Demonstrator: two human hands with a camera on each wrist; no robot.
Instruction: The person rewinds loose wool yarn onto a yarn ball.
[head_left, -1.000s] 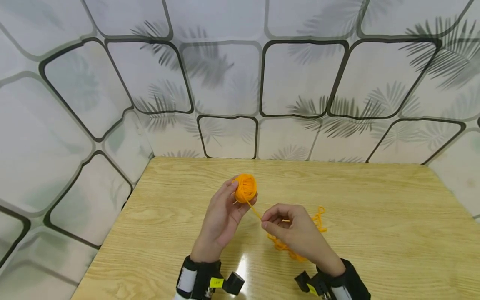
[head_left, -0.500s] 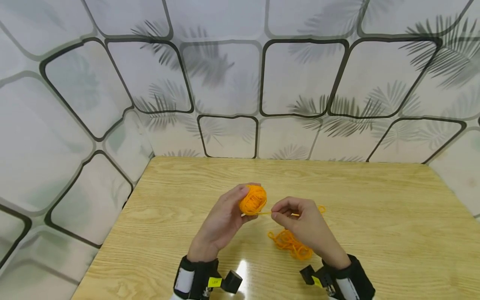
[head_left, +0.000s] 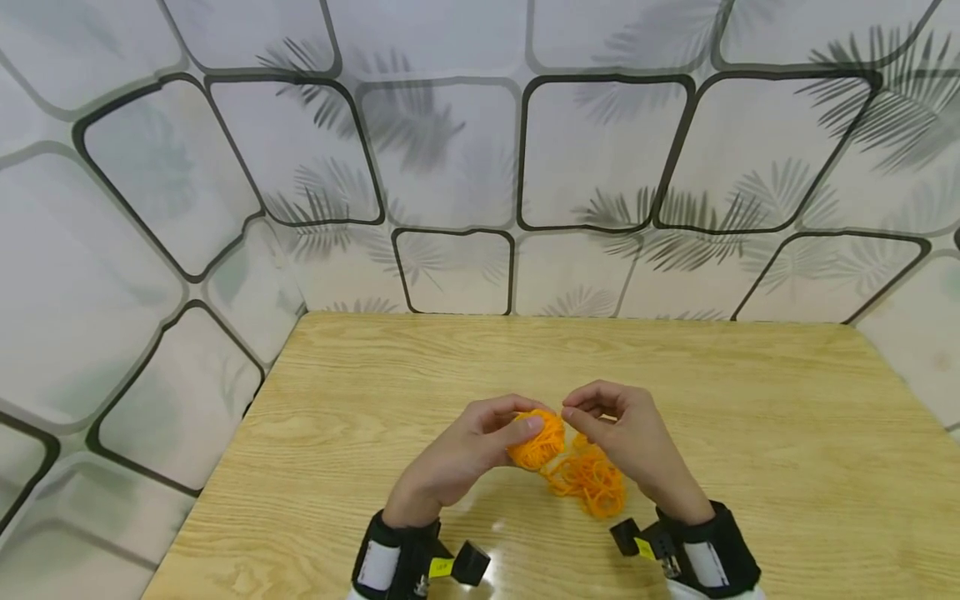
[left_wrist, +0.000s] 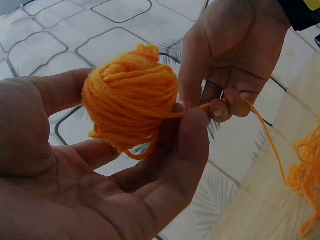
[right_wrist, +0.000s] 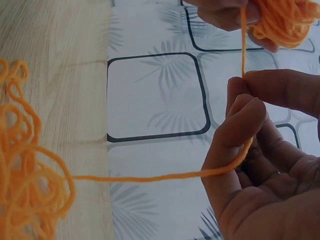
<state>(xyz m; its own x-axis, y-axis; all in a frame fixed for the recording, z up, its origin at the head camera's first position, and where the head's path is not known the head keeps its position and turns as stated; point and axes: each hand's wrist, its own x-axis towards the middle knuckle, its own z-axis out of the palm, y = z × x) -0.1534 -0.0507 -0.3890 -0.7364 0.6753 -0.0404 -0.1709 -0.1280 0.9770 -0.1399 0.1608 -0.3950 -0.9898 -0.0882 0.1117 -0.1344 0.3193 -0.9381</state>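
Note:
My left hand (head_left: 468,446) holds a small ball of orange yarn (head_left: 538,439) between thumb and fingers, above the table. In the left wrist view the wound ball (left_wrist: 131,97) shows its wraps, with a loose loop at its underside. A strand (right_wrist: 243,50) runs from the ball to my right hand (head_left: 630,433), whose thumb and forefinger pinch it close to the ball. From there the strand passes over the curled lower fingers (right_wrist: 227,145) and down to a loose tangle of yarn (head_left: 596,483) on the table.
The wooden table (head_left: 360,375) stretches out around the hands. Behind it and at the left stands a wall covering (head_left: 450,150) with stone outlines and leaf prints. Each wrist wears a black band with a small camera (head_left: 471,563).
The left hand has turned and carried the ball right and toward the body, over beside the tangle. The right hand has shifted slightly up and right, still pinching the strand, now nearer the ball.

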